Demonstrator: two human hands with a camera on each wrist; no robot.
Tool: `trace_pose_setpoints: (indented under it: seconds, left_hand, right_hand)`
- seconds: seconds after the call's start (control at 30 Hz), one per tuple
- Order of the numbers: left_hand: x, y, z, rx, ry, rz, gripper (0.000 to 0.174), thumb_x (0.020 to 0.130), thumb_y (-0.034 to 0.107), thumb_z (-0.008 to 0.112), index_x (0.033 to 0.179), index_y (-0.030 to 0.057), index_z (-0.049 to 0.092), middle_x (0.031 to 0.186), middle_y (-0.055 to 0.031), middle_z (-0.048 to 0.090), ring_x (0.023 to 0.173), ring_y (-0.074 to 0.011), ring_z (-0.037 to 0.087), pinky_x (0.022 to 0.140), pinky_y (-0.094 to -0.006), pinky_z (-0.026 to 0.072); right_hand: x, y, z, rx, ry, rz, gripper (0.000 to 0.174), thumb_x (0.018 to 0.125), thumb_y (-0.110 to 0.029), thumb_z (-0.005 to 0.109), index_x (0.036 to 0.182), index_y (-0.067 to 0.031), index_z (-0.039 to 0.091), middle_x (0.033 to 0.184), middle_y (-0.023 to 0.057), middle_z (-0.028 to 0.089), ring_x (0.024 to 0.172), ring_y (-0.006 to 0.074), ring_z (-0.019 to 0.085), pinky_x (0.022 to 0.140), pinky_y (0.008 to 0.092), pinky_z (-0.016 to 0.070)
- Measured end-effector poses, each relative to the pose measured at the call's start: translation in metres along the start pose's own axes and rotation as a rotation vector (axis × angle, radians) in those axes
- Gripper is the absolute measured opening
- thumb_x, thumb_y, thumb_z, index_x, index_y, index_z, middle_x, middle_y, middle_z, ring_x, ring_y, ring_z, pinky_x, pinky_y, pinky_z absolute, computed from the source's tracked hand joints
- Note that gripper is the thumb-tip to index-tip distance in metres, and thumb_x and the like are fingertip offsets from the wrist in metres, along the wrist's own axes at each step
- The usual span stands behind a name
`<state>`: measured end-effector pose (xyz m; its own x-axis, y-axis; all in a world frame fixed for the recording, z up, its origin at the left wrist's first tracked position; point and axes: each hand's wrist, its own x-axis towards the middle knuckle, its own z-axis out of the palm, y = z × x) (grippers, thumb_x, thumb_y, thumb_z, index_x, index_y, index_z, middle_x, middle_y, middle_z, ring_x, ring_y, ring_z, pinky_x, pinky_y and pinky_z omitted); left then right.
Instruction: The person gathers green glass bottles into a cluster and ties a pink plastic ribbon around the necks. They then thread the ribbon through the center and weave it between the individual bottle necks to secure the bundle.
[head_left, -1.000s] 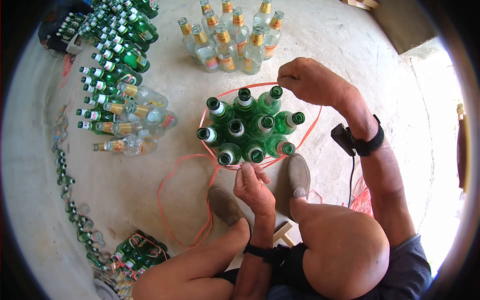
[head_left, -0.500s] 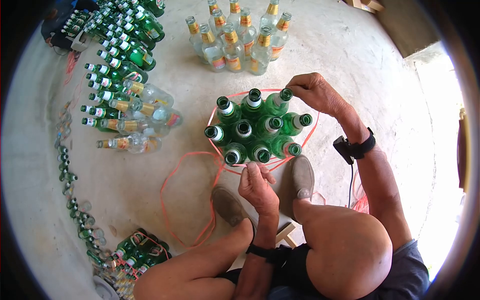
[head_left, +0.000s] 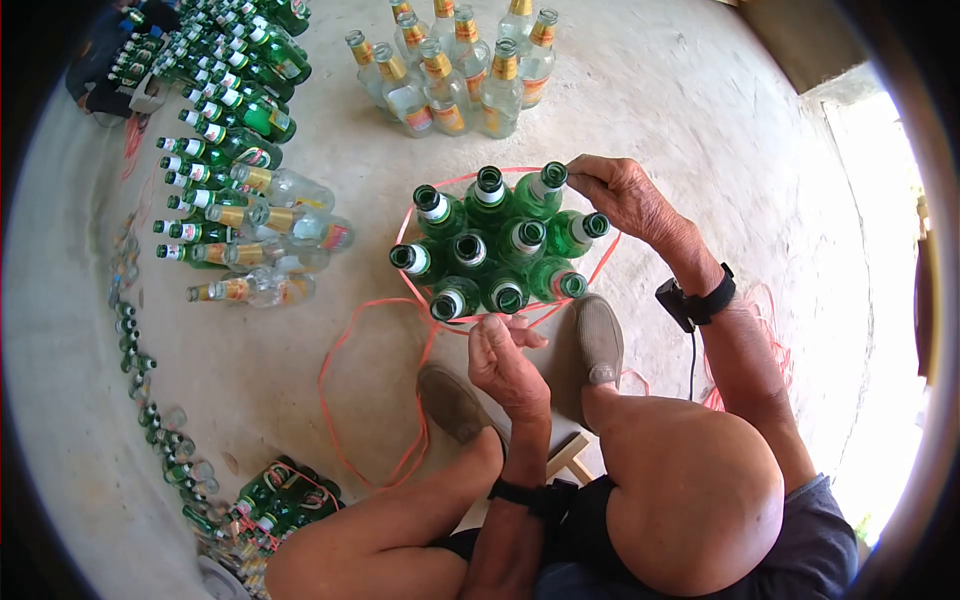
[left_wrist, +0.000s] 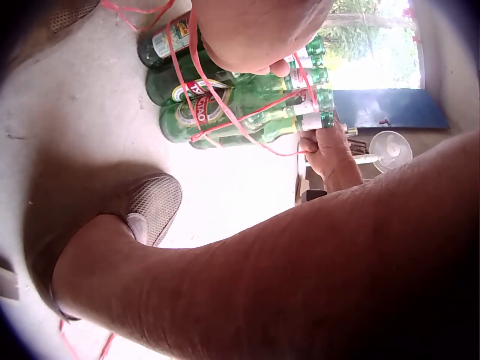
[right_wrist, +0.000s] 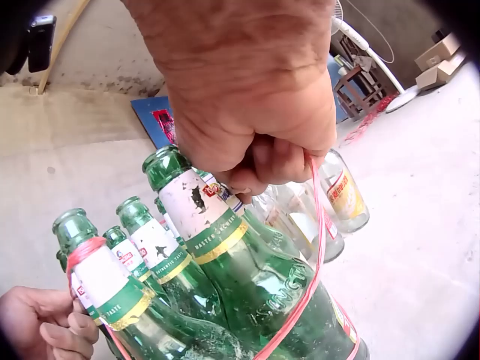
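A tight cluster of green beer bottles (head_left: 488,210) stands upright on the floor between the feet, ringed by a pink plastic cord (head_left: 604,262). At the far right of the cluster, my right hand (head_left: 635,200) pinches the cord beside a bottle neck; in the right wrist view the cord (right_wrist: 318,217) runs down from its curled fingers. On the near side, my left hand (head_left: 508,370) holds the cord between thumb and forefinger, close to the front bottle necks. Cord (right_wrist: 84,251) wraps one neck near that hand. In the left wrist view, strands cross the bottles' labelled sides (left_wrist: 202,101).
Clear glass bottles (head_left: 440,95) with yellow labels stand behind the cluster. More green bottles (head_left: 235,140) and clear ones (head_left: 285,225) lie at left. Loose cord (head_left: 325,390) loops across the floor by the left shoe (head_left: 455,400). A tied bundle (head_left: 285,500) sits lower left.
My right hand has come down and nearer to the bottle necks, and the cord's right side lies closer to the cluster. My left hand keeps its hold at the front.
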<state>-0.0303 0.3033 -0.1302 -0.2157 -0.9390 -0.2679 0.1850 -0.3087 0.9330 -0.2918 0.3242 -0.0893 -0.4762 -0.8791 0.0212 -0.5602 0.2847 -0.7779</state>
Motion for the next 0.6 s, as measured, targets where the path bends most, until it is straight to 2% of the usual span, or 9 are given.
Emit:
trace_pose_setpoints:
  seconds: [0.17, 0.2, 0.3, 0.33, 0.53, 0.6]
  left_hand:
    - [-0.014, -0.012, 0.007, 0.187, -0.131, 0.059, 0.019, 0.108, 0.010, 0.062, 0.116, -0.0050, 0.069, 0.094, -0.0119, 0.073, 0.065, -0.0132, 0.065, 0.064, -0.0296, 0.0570]
    - [-0.015, -0.016, 0.010, 0.170, -0.185, 0.055, 0.028, 0.101, 0.001, 0.069, 0.129, -0.0050, 0.068, 0.098, -0.0111, 0.074, 0.070, -0.0111, 0.066, 0.067, -0.0262, 0.0574]
    - [-0.018, -0.018, 0.023, 0.374, -0.298, 0.253, 0.036, 0.099, -0.002, 0.073, 0.135, -0.0048, 0.066, 0.105, -0.0114, 0.074, 0.078, -0.0111, 0.067, 0.069, -0.0248, 0.0571]
    - [-0.021, -0.016, 0.026, 0.373, -0.313, 0.192, 0.044, 0.098, -0.001, 0.076, 0.139, -0.0055, 0.063, 0.111, -0.0121, 0.073, 0.087, -0.0129, 0.070, 0.074, -0.0254, 0.0581]
    - [-0.010, -0.031, 0.043, 0.285, -0.257, 0.379, 0.047, 0.097, 0.002, 0.079, 0.140, -0.0059, 0.063, 0.113, -0.0139, 0.073, 0.097, -0.0204, 0.073, 0.081, -0.0323, 0.0619]
    - [-0.009, -0.030, 0.039, 0.409, -0.268, 0.423, 0.044, 0.098, 0.003, 0.079, 0.138, -0.0063, 0.064, 0.114, -0.0160, 0.074, 0.097, -0.0226, 0.074, 0.080, -0.0339, 0.0626]
  right_hand:
    - [-0.014, 0.008, 0.005, 0.011, 0.047, -0.036, 0.020, 0.105, -0.013, 0.065, 0.118, -0.0005, 0.074, 0.100, 0.0200, 0.078, 0.094, 0.0318, 0.078, 0.085, 0.0402, 0.0614]
    - [-0.017, 0.014, 0.009, 0.030, 0.064, -0.041, 0.019, 0.105, -0.013, 0.066, 0.118, -0.0004, 0.074, 0.100, 0.0201, 0.078, 0.095, 0.0325, 0.078, 0.085, 0.0403, 0.0616]
    - [-0.027, 0.024, 0.018, 0.025, 0.123, -0.077, 0.018, 0.104, -0.009, 0.066, 0.118, 0.0001, 0.073, 0.101, 0.0204, 0.078, 0.096, 0.0347, 0.078, 0.085, 0.0409, 0.0619]
    - [-0.031, 0.025, 0.020, 0.012, 0.144, -0.093, 0.018, 0.104, -0.008, 0.065, 0.118, 0.0003, 0.073, 0.101, 0.0204, 0.078, 0.097, 0.0355, 0.078, 0.085, 0.0411, 0.0620]
    - [-0.063, 0.006, 0.024, -0.058, 0.219, -0.055, 0.019, 0.101, 0.001, 0.061, 0.118, -0.0003, 0.071, 0.098, 0.0200, 0.076, 0.094, 0.0374, 0.077, 0.083, 0.0413, 0.0621]
    - [-0.071, 0.000, 0.028, -0.105, 0.248, 0.004, 0.017, 0.100, 0.001, 0.062, 0.115, -0.0014, 0.070, 0.094, 0.0187, 0.074, 0.089, 0.0378, 0.076, 0.077, 0.0425, 0.0615]
